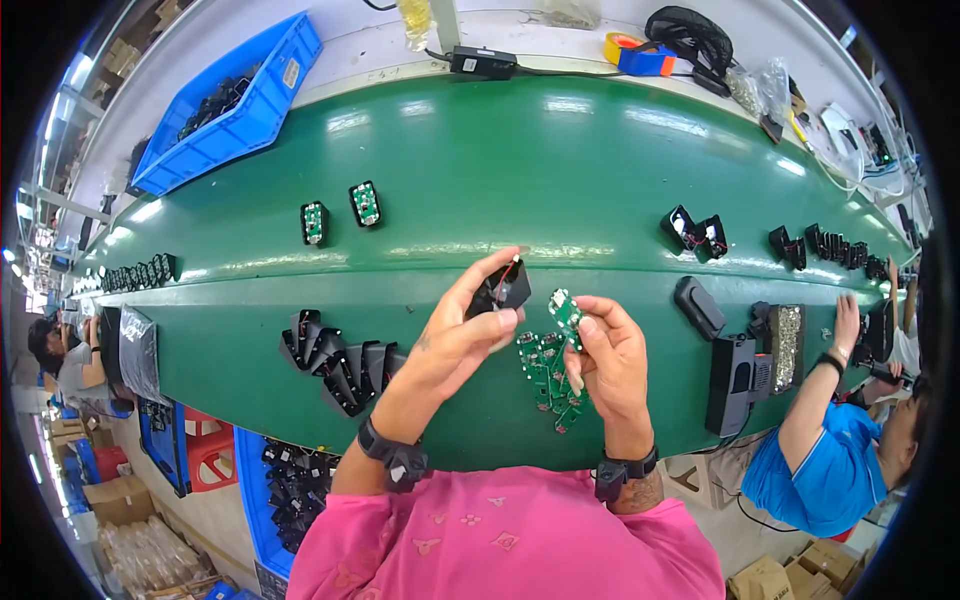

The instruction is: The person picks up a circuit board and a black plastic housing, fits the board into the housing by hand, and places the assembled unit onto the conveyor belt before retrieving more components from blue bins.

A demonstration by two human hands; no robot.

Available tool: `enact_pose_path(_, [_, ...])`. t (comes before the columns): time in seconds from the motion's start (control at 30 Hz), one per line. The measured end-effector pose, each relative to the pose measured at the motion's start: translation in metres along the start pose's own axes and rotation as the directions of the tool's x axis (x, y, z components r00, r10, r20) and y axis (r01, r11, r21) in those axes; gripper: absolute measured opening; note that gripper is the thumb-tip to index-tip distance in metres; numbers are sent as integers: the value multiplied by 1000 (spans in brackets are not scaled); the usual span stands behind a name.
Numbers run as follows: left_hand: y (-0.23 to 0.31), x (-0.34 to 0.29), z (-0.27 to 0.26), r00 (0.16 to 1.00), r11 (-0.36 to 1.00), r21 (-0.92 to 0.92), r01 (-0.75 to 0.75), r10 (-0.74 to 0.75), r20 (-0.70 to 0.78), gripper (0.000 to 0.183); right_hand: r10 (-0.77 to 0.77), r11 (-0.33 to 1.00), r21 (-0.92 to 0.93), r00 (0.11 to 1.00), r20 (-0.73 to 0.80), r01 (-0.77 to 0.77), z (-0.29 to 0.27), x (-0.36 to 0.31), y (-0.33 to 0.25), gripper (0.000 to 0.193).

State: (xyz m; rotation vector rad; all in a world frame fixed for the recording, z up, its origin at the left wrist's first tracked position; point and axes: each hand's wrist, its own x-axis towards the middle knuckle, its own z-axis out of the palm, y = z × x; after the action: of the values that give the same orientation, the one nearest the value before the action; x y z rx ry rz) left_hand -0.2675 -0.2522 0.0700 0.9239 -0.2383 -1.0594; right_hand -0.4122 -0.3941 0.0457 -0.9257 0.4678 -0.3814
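Note:
My left hand (pixel 455 335) grips a black plastic housing (pixel 512 287), its open side tilted up and a bit of red wire showing at its rim. To its right, my right hand (pixel 610 350) pinches a small green circuit board (pixel 566 312) between thumb and fingers, slightly apart from the housing. Below the hands lies a pile of loose green circuit boards (pixel 545 370). Left of my left forearm, several black housings (pixel 345 365) are heaped on the green work surface (pixel 440 150). Farther up, two housings with green boards fitted (pixel 314 222) stand side by side.
A blue crate (pixel 225 120) of black parts stands at the far left. Rows of black housings (pixel 835 247) sit at right, near a black boxy device (pixel 732 385) and a tray of small metal parts (pixel 787 345). A co-worker in blue (pixel 825 460) sits at the right.

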Motion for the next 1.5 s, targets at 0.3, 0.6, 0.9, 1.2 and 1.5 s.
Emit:
enact_pose_path(0.3, [-33,-22,-10,938,927,324,-187,267,-222,10,38,999,27,996,84,-40,30,5,15,20])
enact_pose_path(0.6, [-38,-31,-16,872,684,665,-301,479,-99,11,-55,986,-153,996,71,65,41,-4,21,18])
enact_pose_path(0.9, [-32,-40,-15,885,713,628,-313,459,-80,13,-92,985,-144,996,14,93,47,-5,28,13])
enact_pose_path(1.2, [-32,-43,-25,905,730,612,-305,423,-53,26,-43,980,-194,997,57,53,50,-5,26,14])
enact_pose_path(1.5, [-27,-44,-18,963,927,292,-234,261,-59,57,-253,797,-532,958,136,286,35,-2,35,17])
